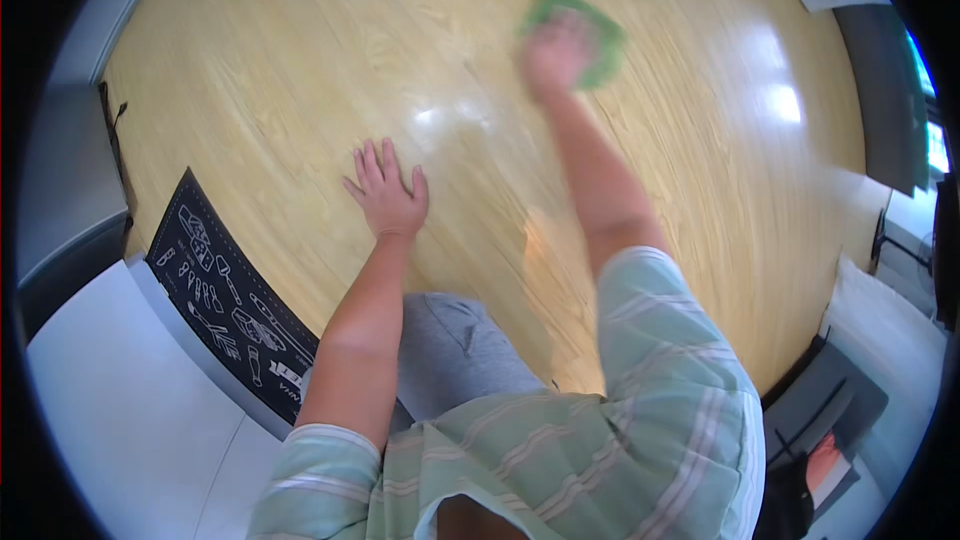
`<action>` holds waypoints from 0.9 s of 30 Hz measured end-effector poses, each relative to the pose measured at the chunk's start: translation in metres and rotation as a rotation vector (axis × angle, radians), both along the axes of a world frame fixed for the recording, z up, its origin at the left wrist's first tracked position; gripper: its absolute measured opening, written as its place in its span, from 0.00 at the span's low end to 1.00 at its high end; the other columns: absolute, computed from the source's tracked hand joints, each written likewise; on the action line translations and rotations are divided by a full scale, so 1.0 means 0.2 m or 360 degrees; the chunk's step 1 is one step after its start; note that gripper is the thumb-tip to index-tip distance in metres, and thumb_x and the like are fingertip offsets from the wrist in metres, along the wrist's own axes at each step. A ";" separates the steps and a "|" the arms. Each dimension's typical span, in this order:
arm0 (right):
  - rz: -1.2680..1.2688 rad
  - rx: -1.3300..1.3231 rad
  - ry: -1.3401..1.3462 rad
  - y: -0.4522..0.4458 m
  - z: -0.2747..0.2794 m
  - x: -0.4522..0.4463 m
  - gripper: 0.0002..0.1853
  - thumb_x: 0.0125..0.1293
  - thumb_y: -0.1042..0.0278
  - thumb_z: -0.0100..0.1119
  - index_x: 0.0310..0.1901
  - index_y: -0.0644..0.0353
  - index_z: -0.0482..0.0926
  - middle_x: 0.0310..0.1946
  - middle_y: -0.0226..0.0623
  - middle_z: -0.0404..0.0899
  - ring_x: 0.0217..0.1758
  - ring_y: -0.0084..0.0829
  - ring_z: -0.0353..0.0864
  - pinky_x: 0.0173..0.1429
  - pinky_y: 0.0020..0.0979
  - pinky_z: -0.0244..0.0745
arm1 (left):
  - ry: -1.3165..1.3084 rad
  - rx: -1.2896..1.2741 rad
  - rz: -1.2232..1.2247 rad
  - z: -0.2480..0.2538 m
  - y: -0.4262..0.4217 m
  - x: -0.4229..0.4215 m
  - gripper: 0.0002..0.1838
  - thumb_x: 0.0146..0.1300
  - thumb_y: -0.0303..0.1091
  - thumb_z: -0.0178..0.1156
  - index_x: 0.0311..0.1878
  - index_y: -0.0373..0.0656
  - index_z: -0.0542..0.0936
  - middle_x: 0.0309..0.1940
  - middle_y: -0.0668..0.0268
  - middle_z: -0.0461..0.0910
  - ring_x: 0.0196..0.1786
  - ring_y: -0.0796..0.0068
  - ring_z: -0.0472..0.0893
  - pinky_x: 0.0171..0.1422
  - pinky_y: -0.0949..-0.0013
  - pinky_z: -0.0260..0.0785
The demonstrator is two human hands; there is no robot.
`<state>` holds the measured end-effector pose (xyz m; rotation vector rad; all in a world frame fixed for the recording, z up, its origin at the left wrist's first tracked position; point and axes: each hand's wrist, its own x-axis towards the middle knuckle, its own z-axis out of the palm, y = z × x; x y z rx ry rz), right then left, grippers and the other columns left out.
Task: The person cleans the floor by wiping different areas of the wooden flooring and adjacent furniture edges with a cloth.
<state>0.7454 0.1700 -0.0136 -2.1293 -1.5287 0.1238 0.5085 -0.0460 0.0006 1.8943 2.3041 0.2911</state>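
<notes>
My left hand (pixel 390 192) lies flat on the wood-patterned floor (pixel 270 70), palm down with its fingers spread and nothing in it. Farther forward and to the right, my right hand (pixel 560 48) is on a green cloth (pixel 603 52) that lies against the floor. Motion blurs this hand and the cloth, and the fingers cannot be made out clearly. The cloth shows beyond the fingers and to the right of the hand.
A black mat with white kitchen drawings (pixel 225 295) lies at the left, beside a white cabinet (pixel 140 400). Grey furniture (pixel 75 165) and a cable (pixel 117 130) border the left edge. Dark grey furniture (pixel 878 90) and a white cloth (pixel 880 315) stand at the right.
</notes>
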 end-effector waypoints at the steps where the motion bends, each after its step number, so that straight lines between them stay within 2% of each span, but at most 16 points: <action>1: 0.0278 -0.0118 -0.0144 0.00 0.01 -0.26 0.30 0.71 0.52 0.39 0.71 0.55 0.64 0.75 0.46 0.57 0.79 0.51 0.49 0.80 0.57 0.34 | 0.0007 0.0003 -0.0003 0.00 0.00 0.00 0.37 0.65 0.52 0.52 0.75 0.49 0.60 0.76 0.52 0.52 0.79 0.49 0.48 0.76 0.31 0.31; 2: 0.0536 -0.0138 -0.0060 -0.09 0.10 -0.48 0.29 0.70 0.52 0.40 0.70 0.54 0.66 0.75 0.45 0.57 0.79 0.49 0.49 0.80 0.57 0.32 | 0.0013 0.0007 -0.0012 0.01 0.00 0.00 0.37 0.65 0.53 0.52 0.75 0.49 0.59 0.76 0.53 0.52 0.79 0.49 0.48 0.76 0.31 0.31; 3: 0.0702 0.0067 -0.0116 -0.14 -0.02 -0.67 0.28 0.69 0.51 0.45 0.68 0.53 0.69 0.72 0.44 0.62 0.77 0.49 0.54 0.79 0.58 0.37 | 0.0009 0.0005 -0.0011 0.01 -0.01 0.00 0.37 0.66 0.52 0.52 0.75 0.49 0.59 0.76 0.53 0.52 0.79 0.49 0.49 0.76 0.31 0.31; 5: 0.1259 0.0195 -0.0079 -0.28 -0.02 -0.78 0.29 0.67 0.50 0.50 0.66 0.54 0.71 0.71 0.43 0.64 0.77 0.48 0.55 0.78 0.59 0.38 | -0.0002 0.0010 -0.0003 0.01 0.00 0.01 0.37 0.66 0.52 0.52 0.76 0.49 0.59 0.76 0.53 0.52 0.79 0.50 0.49 0.76 0.31 0.32; 8: 0.1432 -0.0024 0.0198 -0.32 0.11 -0.32 0.29 0.64 0.51 0.55 0.65 0.56 0.71 0.70 0.44 0.66 0.77 0.48 0.55 0.79 0.56 0.40 | 0.0042 0.0014 -0.0018 0.00 0.00 0.01 0.37 0.66 0.52 0.52 0.76 0.50 0.59 0.76 0.53 0.52 0.79 0.51 0.49 0.76 0.31 0.33; 9: 0.1254 -0.0271 0.0249 -0.35 0.15 -0.08 0.29 0.63 0.52 0.58 0.63 0.57 0.73 0.68 0.44 0.68 0.76 0.48 0.57 0.79 0.53 0.41 | 0.0050 0.0012 -0.0020 0.00 -0.02 0.00 0.37 0.66 0.52 0.52 0.76 0.50 0.59 0.76 0.53 0.52 0.79 0.51 0.49 0.76 0.31 0.34; 11: 0.0765 -0.0293 -0.0244 -0.54 0.12 0.45 0.32 0.69 0.49 0.49 0.71 0.56 0.65 0.74 0.46 0.58 0.79 0.47 0.49 0.81 0.49 0.37 | 0.0060 0.0032 -0.0018 -0.02 0.00 0.01 0.37 0.66 0.51 0.52 0.76 0.51 0.59 0.76 0.54 0.52 0.79 0.50 0.49 0.76 0.31 0.34; 12: 0.0535 -0.0428 -0.0310 -0.69 0.12 0.75 0.34 0.71 0.46 0.45 0.74 0.54 0.60 0.77 0.46 0.50 0.81 0.48 0.44 0.81 0.50 0.33 | 0.0071 0.0023 -0.0022 -0.02 0.00 0.01 0.37 0.66 0.51 0.52 0.76 0.51 0.59 0.76 0.54 0.52 0.79 0.50 0.49 0.76 0.31 0.35; 16: -0.0463 -0.0631 -0.0509 -1.53 0.03 1.68 0.36 0.73 0.47 0.41 0.75 0.61 0.54 0.77 0.48 0.50 0.80 0.45 0.46 0.81 0.45 0.36 | 0.0088 0.0037 -0.0013 -0.01 0.00 0.01 0.37 0.66 0.51 0.52 0.76 0.51 0.58 0.76 0.55 0.52 0.79 0.50 0.49 0.76 0.31 0.36; 17: -0.0701 -0.0731 -0.0480 -1.74 0.08 1.78 0.35 0.74 0.47 0.39 0.75 0.61 0.54 0.77 0.47 0.49 0.81 0.45 0.45 0.81 0.44 0.37 | 0.0086 0.0043 -0.0011 -0.02 0.00 0.01 0.37 0.66 0.51 0.52 0.76 0.52 0.58 0.76 0.55 0.52 0.79 0.50 0.49 0.76 0.31 0.36; 18: -0.0954 -0.0803 -0.0342 -1.91 0.13 1.84 0.37 0.75 0.43 0.35 0.76 0.60 0.52 0.78 0.46 0.48 0.81 0.42 0.45 0.81 0.47 0.38 | 0.0083 0.0052 -0.0016 -0.01 0.00 0.01 0.37 0.66 0.51 0.52 0.76 0.51 0.58 0.76 0.55 0.52 0.79 0.50 0.49 0.76 0.31 0.36; 19: -0.1450 -0.0914 -0.0206 -1.99 0.14 1.83 0.38 0.74 0.40 0.32 0.76 0.60 0.51 0.78 0.45 0.48 0.81 0.43 0.45 0.81 0.49 0.38 | 0.0080 0.0061 -0.0022 -0.01 0.00 0.01 0.37 0.66 0.51 0.52 0.76 0.51 0.58 0.76 0.55 0.52 0.79 0.50 0.49 0.76 0.30 0.36; 20: -0.1944 -0.1014 -0.0059 -2.02 0.12 1.83 0.40 0.73 0.38 0.30 0.76 0.61 0.50 0.78 0.45 0.48 0.81 0.43 0.45 0.80 0.50 0.38 | 0.0077 0.0071 -0.0027 -0.02 0.00 0.00 0.37 0.66 0.51 0.52 0.76 0.51 0.58 0.76 0.54 0.52 0.79 0.50 0.49 0.76 0.30 0.36; 23: -0.2856 -0.0826 0.0037 -1.80 -0.10 1.99 0.43 0.71 0.34 0.27 0.76 0.63 0.49 0.78 0.46 0.47 0.81 0.46 0.45 0.80 0.53 0.37 | 0.0137 0.0033 -0.0036 -0.02 0.00 0.00 0.37 0.66 0.51 0.52 0.76 0.50 0.58 0.77 0.54 0.52 0.79 0.50 0.49 0.76 0.30 0.35; 26: -0.2287 -0.0866 -0.0436 -1.25 -0.15 2.15 0.32 0.68 0.42 0.36 0.57 0.58 0.80 0.54 0.42 0.81 0.60 0.37 0.79 0.62 0.38 0.73 | 0.0159 -0.0032 -0.0028 -0.02 0.00 0.00 0.37 0.65 0.51 0.52 0.76 0.48 0.58 0.77 0.53 0.51 0.79 0.50 0.48 0.76 0.30 0.33; 27: -0.1835 -0.0900 -0.0159 -0.91 0.20 1.83 0.32 0.67 0.41 0.39 0.50 0.61 0.83 0.48 0.44 0.84 0.56 0.39 0.81 0.60 0.39 0.73 | 0.0148 -0.0019 -0.0024 -0.03 0.01 0.00 0.37 0.65 0.51 0.51 0.76 0.48 0.59 0.77 0.53 0.52 0.79 0.49 0.48 0.76 0.30 0.33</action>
